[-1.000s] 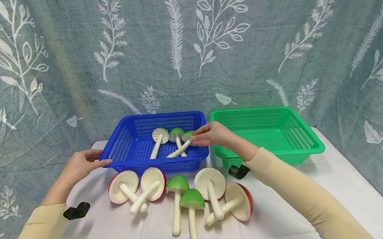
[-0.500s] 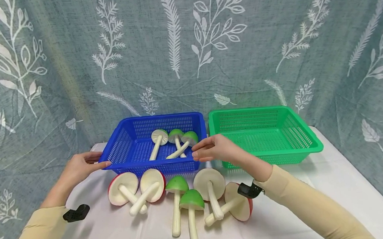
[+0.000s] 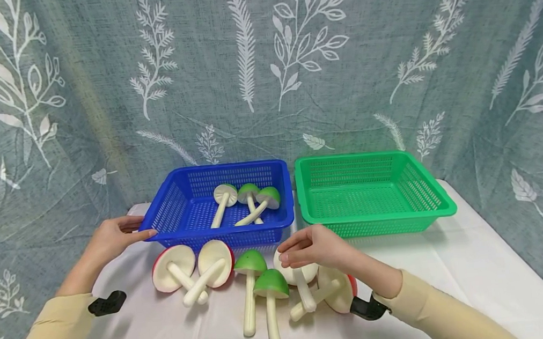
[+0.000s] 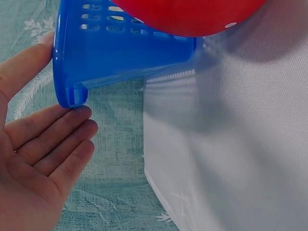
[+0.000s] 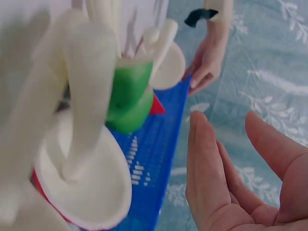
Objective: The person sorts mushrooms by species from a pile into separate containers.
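My left hand (image 3: 113, 247) holds the left end of the blue basket (image 3: 238, 229), with its thumb on the rim and the fingers at the corner. In the left wrist view those fingers (image 4: 57, 137) look nearly straight. Three green-capped toy mushrooms (image 3: 268, 198) lie inside that basket. Over the table, my right hand (image 3: 314, 247) hovers above a toy mushroom with a white underside (image 3: 303, 285), partly hiding it. The right wrist view shows thumb and fingers (image 5: 204, 163) apart, with nothing between them. Beside it lies a red-capped toy mushroom (image 3: 337, 290).
A green basket (image 3: 377, 217) stands to the right of the blue one. Two red-capped mushrooms (image 3: 215, 263) with crossed stems lie front left, and two green-capped mushrooms (image 3: 271, 285) lie at the middle of the white-covered table (image 3: 160, 335). A leaf-patterned curtain (image 3: 213, 61) hangs behind.
My right hand has come out of the blue basket, leaving the green-capped mushroom there, and moved toward me over the mushrooms on the table. The left hand stays at the basket's corner.
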Demonstrator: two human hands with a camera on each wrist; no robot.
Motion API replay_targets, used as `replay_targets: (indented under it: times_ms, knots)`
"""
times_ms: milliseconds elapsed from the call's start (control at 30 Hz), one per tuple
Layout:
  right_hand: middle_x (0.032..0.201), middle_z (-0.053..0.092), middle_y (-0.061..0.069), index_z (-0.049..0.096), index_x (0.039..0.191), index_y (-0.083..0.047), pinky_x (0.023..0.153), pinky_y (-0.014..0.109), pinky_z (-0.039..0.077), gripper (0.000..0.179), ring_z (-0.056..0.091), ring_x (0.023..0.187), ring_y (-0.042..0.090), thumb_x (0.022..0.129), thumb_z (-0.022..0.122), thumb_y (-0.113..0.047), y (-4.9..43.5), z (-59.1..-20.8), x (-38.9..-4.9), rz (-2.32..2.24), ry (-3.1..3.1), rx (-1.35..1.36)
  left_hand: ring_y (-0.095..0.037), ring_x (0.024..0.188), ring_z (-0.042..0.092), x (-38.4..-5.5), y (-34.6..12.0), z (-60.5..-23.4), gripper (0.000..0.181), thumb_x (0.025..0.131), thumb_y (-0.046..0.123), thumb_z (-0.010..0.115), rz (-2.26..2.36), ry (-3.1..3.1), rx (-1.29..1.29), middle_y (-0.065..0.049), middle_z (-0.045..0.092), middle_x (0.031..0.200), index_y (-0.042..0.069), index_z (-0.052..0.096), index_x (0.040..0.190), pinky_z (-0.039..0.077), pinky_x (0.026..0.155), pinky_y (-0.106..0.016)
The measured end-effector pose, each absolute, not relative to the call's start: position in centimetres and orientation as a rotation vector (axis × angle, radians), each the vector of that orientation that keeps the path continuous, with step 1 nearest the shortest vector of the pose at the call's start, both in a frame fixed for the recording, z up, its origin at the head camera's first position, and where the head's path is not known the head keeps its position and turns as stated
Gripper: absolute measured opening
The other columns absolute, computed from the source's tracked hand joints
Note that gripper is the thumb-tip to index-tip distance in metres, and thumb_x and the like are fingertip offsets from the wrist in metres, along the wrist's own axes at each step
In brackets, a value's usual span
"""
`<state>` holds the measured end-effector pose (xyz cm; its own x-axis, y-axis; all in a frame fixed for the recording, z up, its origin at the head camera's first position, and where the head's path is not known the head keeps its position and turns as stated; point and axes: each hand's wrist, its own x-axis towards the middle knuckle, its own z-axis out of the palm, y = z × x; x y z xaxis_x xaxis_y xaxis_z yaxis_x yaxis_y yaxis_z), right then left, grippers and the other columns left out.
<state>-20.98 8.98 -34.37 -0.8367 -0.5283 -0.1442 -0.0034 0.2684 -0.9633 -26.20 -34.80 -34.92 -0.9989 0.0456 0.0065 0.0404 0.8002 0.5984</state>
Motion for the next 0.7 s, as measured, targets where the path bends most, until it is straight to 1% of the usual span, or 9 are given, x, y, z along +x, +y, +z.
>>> replay_targets:
  times_ms: [167, 267, 367, 433, 500, 600, 700]
  knots:
    - [0.089, 0.074, 0.014, 0.068, 0.108, 0.006, 0.078, 0.037, 0.058, 0.032, 0.071, 0.081, 0.019, 0.083, 0.073, -0.015, 8.7, -35.3, -19.5, -1.551, 2.124, -0.516, -0.045, 0.119, 0.049, -26.2, -34.8, -34.9, 0.079, 0.084, 0.052, 0.065, 0.982, 2.971, 0.067, -0.03, 0.051, 0.132, -0.003, 0.046, 0.137, 0.048, 0.088, -0.052]
    - [0.088, 0.073, 0.015, 0.069, 0.104, 0.006, 0.074, 0.037, 0.058, 0.029, 0.072, 0.078, 0.021, 0.082, 0.074, -0.013, 8.5, -36.0, -18.6, -1.522, 2.134, -0.533, -0.046, 0.119, 0.049, -26.3, -34.8, -34.9, 0.079, 0.084, 0.053, 0.065, 0.977, 2.972, 0.065, -0.03, 0.051, 0.132, -0.003, 0.046, 0.137, 0.048, 0.088, -0.052]
    - [0.084, 0.074, 0.01, 0.073, 0.099, -0.001, 0.069, 0.03, 0.058, 0.025, 0.072, 0.074, 0.017, 0.08, 0.076, -0.018, 8.3, -36.8, -17.8, -1.445, 2.221, -0.527, -0.045, 0.119, 0.05, -26.3, -34.9, -35.0, 0.079, 0.084, 0.053, 0.065, 0.972, 2.982, 0.07, -0.03, 0.052, 0.131, -0.003, 0.047, 0.137, 0.049, 0.088, -0.052]
    - [0.084, 0.075, 0.009, 0.073, 0.097, -0.002, 0.067, 0.029, 0.058, 0.024, 0.072, 0.073, 0.016, 0.079, 0.077, -0.017, 8.2, -37.3, -17.2, -1.442, 2.215, -0.512, -0.045, 0.118, 0.05, -26.3, -34.9, -35.0, 0.078, 0.084, 0.052, 0.065, 0.971, 2.987, 0.071, -0.03, 0.052, 0.131, -0.003, 0.047, 0.136, 0.049, 0.087, -0.052]
    - [0.083, 0.074, 0.009, 0.073, 0.096, -0.001, 0.066, 0.028, 0.057, 0.023, 0.071, 0.071, 0.013, 0.079, 0.077, -0.016, 7.9, -37.7, -16.7, -1.455, 2.199, -0.509, -0.044, 0.118, 0.051, -26.3, -34.9, -35.0, 0.077, 0.084, 0.052, 0.066, 0.971, 2.989, 0.068, -0.029, 0.053, 0.13, -0.003, 0.048, 0.136, 0.049, 0.088, -0.051]
    - [0.085, 0.073, 0.017, 0.07, 0.098, 0.008, 0.067, 0.033, 0.059, 0.024, 0.07, 0.07, 0.013, 0.079, 0.075, -0.006, 7.6, -38.5, -16.2, -1.534, 2.088, -0.5, -0.044, 0.118, 0.051, -26.3, -34.9, -34.9, 0.078, 0.085, 0.052, 0.065, 0.975, 2.984, 0.065, -0.029, 0.053, 0.131, -0.003, 0.047, 0.136, 0.049, 0.088, -0.051]
    - [0.083, 0.073, 0.018, 0.07, 0.096, 0.009, 0.064, 0.032, 0.059, 0.022, 0.069, 0.067, 0.011, 0.078, 0.075, -0.004, 7.4, -39.2, -15.9, -1.54, 2.1, -0.476, -0.044, 0.119, 0.05, -26.3, -34.9, -34.9, 0.078, 0.085, 0.052, 0.065, 0.974, 2.978, 0.065, -0.03, 0.052, 0.131, -0.003, 0.046, 0.137, 0.049, 0.087, -0.051]
